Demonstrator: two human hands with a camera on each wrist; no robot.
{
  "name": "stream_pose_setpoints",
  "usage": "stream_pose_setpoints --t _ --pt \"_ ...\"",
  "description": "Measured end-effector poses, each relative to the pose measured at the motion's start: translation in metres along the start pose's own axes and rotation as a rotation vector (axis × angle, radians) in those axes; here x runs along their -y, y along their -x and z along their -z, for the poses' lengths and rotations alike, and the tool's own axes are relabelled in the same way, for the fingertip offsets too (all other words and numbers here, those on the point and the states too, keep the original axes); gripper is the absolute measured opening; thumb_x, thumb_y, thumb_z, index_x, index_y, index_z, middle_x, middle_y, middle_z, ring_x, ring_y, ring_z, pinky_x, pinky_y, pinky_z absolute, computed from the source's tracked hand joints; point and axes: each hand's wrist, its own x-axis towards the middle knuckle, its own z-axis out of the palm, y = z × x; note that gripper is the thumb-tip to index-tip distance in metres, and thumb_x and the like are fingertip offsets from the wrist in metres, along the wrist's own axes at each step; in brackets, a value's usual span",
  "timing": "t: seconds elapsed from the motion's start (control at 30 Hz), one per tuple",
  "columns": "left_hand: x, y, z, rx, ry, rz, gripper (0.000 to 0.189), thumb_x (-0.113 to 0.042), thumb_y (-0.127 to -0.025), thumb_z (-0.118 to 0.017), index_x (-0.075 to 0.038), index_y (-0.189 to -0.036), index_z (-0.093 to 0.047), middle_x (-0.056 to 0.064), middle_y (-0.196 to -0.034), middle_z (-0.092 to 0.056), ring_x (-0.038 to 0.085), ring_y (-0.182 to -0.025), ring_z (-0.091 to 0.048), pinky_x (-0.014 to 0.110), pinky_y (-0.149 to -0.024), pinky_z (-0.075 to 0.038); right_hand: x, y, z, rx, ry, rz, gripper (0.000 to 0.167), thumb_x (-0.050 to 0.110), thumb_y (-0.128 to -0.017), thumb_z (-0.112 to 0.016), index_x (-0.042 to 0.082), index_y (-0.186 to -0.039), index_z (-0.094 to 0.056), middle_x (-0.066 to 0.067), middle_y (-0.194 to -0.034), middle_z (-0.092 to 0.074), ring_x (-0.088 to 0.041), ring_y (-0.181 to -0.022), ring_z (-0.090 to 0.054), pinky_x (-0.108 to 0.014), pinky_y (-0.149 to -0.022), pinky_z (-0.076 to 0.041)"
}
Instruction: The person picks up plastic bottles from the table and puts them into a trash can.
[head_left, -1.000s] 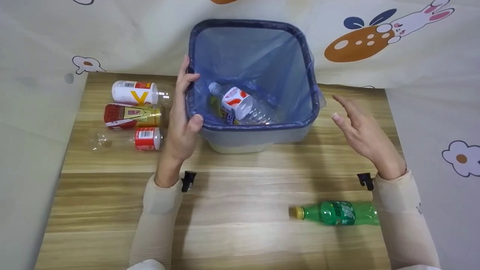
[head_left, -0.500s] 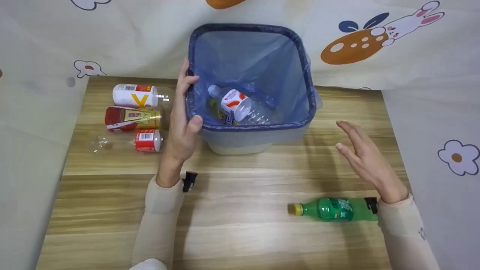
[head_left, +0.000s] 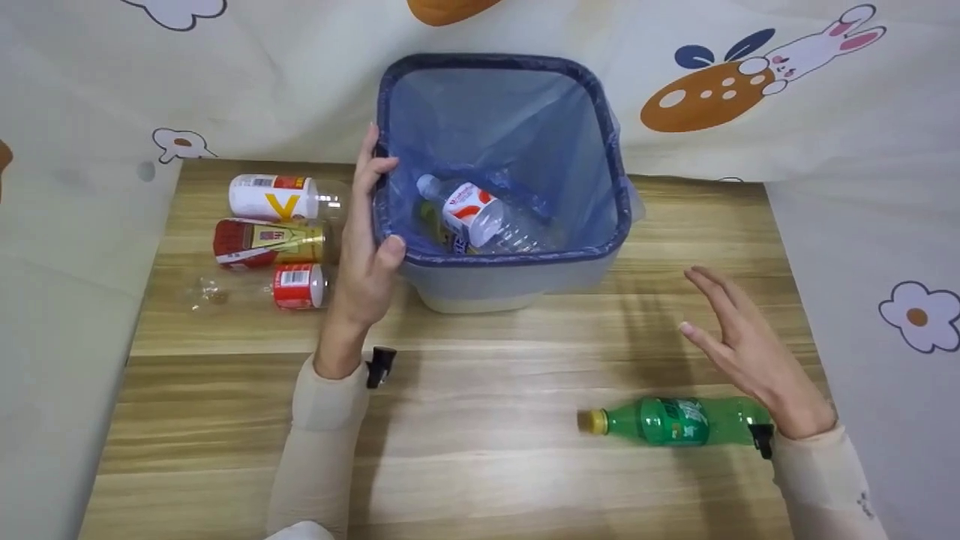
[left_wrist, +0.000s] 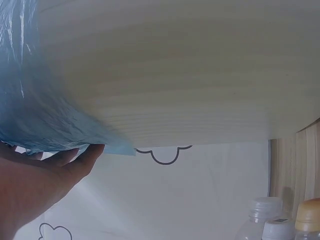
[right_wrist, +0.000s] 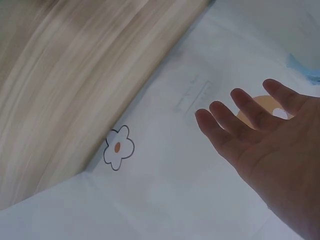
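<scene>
A trash bin (head_left: 510, 260) with a dark rim and a translucent blue bag liner stands at the back middle in the head view. My left hand (head_left: 364, 262) holds its left side, thumb and a finger over the rim. In the left wrist view, fingers of the left hand (left_wrist: 55, 172) lie against the liner (left_wrist: 55, 120). Inside the bin is a clear plastic bottle (head_left: 469, 208) with a red-and-white label, over a partly hidden yellowish item. My right hand (head_left: 739, 349), fingers spread and holding nothing, hovers above a green plastic bottle (head_left: 675, 421) lying on its side.
Left of the bin, a white-labelled bottle (head_left: 271, 196), a red-and-gold container (head_left: 270, 244) and a clear bottle with a red label (head_left: 294, 286) lie in a row on the wooden table (head_left: 480, 420). Patterned cloth (head_left: 285, 82) hangs behind the table and along its sides.
My right hand has drawn back from beside the bin, toward me and slightly right, to near the green bottle. The left hand stays at the bin's rim. The head view has shifted slightly.
</scene>
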Motion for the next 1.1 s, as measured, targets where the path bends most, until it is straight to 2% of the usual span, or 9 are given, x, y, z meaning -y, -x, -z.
stream_pose_setpoints --t 0.23,0.4,0.57,0.73,0.83,0.93,1.1 --pt "-0.001 -0.001 -0.003 0.014 0.005 -0.014 0.083 -0.067 -0.09 -0.049 0.0 -0.138 -0.038 0.009 -0.165 -0.013 0.027 -0.15 -0.015 0.048 -0.119 -0.02 0.0 0.02 -0.015 0.025 0.003 -0.034 0.085 0.031 -0.087 -0.077 0.021 -0.157 -0.03 -0.015 -0.156 -0.033 -0.045 -0.138 -0.034 -0.071 -0.101 -0.032" --pt "-0.002 -0.002 -0.001 0.0 0.001 -0.018 0.087 -0.069 -0.09 -0.05 0.004 -0.137 -0.037 0.012 -0.165 -0.014 0.027 -0.15 -0.015 0.047 -0.119 -0.021 -0.003 0.029 -0.034 0.047 -0.013 -0.018 0.093 0.036 -0.08 -0.083 0.017 -0.156 -0.032 -0.016 -0.157 -0.031 -0.043 -0.139 -0.033 -0.07 -0.102 -0.033" --pt "-0.002 0.001 0.003 -0.019 -0.001 0.001 0.087 -0.07 -0.088 -0.051 0.001 -0.137 -0.04 0.007 -0.165 -0.014 0.026 -0.15 -0.014 0.047 -0.119 -0.022 -0.006 0.033 -0.05 0.072 0.006 -0.01 0.097 0.045 -0.077 -0.084 0.013 -0.154 -0.034 -0.016 -0.157 -0.031 -0.042 -0.14 -0.033 -0.068 -0.103 -0.034" --pt "-0.002 0.002 0.004 -0.027 -0.018 -0.005 0.091 -0.07 -0.088 -0.051 0.006 -0.136 -0.038 0.007 -0.165 -0.014 0.025 -0.151 -0.013 0.047 -0.119 -0.021 -0.008 0.039 -0.06 0.092 0.01 -0.011 0.1 0.05 -0.075 -0.083 0.014 -0.154 -0.034 -0.016 -0.156 -0.032 -0.042 -0.139 -0.034 -0.066 -0.103 -0.036" --pt "-0.001 0.002 0.002 -0.025 -0.022 -0.004 0.089 -0.07 -0.088 -0.051 0.004 -0.136 -0.039 0.007 -0.165 -0.014 0.025 -0.151 -0.013 0.047 -0.119 -0.02 -0.009 0.045 -0.064 0.089 0.012 0.002 0.101 0.05 -0.074 -0.085 0.012 -0.154 -0.035 -0.015 -0.156 -0.032 -0.041 -0.138 -0.036 -0.064 -0.102 -0.038" --pt "-0.001 0.002 0.001 -0.019 -0.022 -0.001 0.087 -0.07 -0.088 -0.051 0.002 -0.137 -0.04 0.007 -0.165 -0.014 0.025 -0.151 -0.013 0.047 -0.119 -0.021 -0.01 0.053 -0.07 0.075 0.008 0.038 0.107 0.049 -0.066 -0.089 0.01 -0.152 -0.038 -0.015 -0.154 -0.036 -0.04 -0.136 -0.039 -0.064 -0.1 -0.04" --pt "-0.002 0.001 -0.001 -0.015 -0.013 -0.004 0.088 -0.069 -0.088 -0.052 0.003 -0.137 -0.04 0.008 -0.165 -0.014 0.025 -0.151 -0.013 0.046 -0.119 -0.02 -0.011 0.069 -0.084 0.107 0.018 0.175 0.117 0.052 -0.053 -0.093 0.006 -0.148 -0.044 -0.02 -0.151 -0.039 -0.041 -0.134 -0.041 -0.064 -0.099 -0.04"
